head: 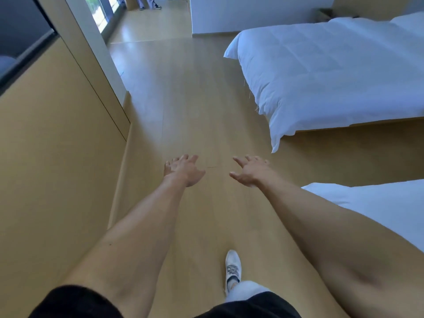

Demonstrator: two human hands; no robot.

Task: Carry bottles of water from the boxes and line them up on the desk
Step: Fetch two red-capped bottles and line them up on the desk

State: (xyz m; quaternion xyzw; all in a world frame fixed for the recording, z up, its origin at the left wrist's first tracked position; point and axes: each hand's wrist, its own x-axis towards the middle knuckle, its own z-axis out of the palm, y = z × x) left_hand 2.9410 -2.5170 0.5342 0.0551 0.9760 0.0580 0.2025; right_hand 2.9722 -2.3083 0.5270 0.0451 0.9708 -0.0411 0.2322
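Note:
Both my arms reach forward over a wooden floor. My left hand [183, 169] is spread with relaxed fingers and holds nothing. My right hand [249, 172] is likewise spread and holds nothing. No water bottle, box or desk is in view. One white shoe [232, 268] steps forward on the floor below my arms.
A bed with a white duvet [325, 72] stands at the right, and the corner of a second white bed [376, 203] is at the near right. A wooden wall panel [52, 145] runs along the left. Another person's legs [148, 2] show far back by a window.

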